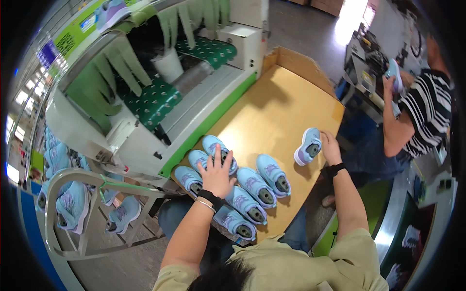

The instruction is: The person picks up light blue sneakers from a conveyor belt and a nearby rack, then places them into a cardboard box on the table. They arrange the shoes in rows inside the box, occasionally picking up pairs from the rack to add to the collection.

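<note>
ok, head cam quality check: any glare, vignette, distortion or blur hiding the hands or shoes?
Head view: black fisheye vignette in the corners, and straight edges of the yellow-brown table bow. The floor patch at top right is blown out by glare. Left hand on the light-blue shoes and right hand by the single shoe are evenly lit and reasonably sharp, casting soft shadows.

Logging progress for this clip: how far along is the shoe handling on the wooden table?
Done: a cluster of light blue shoes lies grouped on the wooden table. In hand: the left hand rests spread on that cluster, and the right hand touches a single shoe lying apart. Left: that shoe is not yet with the group.
</note>
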Demonstrator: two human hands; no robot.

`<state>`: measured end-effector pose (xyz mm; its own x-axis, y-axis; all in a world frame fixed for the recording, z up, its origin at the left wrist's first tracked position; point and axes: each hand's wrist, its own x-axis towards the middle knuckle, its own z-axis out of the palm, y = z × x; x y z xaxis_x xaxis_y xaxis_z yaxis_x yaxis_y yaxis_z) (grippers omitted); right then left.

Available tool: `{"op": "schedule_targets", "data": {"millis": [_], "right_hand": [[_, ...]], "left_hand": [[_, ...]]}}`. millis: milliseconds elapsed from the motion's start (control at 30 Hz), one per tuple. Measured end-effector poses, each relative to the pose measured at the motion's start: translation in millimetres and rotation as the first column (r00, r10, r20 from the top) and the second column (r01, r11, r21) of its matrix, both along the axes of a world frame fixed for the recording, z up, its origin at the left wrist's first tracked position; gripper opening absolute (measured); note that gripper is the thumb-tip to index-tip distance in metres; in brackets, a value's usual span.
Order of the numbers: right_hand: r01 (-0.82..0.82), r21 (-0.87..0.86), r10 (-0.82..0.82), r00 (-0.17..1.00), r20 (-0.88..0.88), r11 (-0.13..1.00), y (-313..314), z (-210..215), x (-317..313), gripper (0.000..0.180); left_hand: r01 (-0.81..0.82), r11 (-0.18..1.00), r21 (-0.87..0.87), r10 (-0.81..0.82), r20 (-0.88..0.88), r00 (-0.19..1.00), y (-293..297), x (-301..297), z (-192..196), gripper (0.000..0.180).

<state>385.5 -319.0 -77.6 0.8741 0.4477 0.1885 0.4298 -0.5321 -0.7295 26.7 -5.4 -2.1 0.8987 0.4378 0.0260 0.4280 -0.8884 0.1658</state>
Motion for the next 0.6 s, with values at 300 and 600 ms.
{"op": "schedule_targets", "data": {"millis": [300, 600], "right_hand": [[-0.278, 0.129, 0.297, 0.942, -0.159, 0.952, 57, 32, -144, 0.071], [-0.41, 0.216, 0.451, 0.869, -0.201, 0.886, 51, -14, -134, 0.07]], "left_hand": [[0.009, 1.0, -0.024, -0.01, -0.05, 0.999, 8, -4, 2, 0.103], [0.482, 0.865, 0.14, -0.483, 0.491, 0.725, -40, -43, 213, 0.035]]}}
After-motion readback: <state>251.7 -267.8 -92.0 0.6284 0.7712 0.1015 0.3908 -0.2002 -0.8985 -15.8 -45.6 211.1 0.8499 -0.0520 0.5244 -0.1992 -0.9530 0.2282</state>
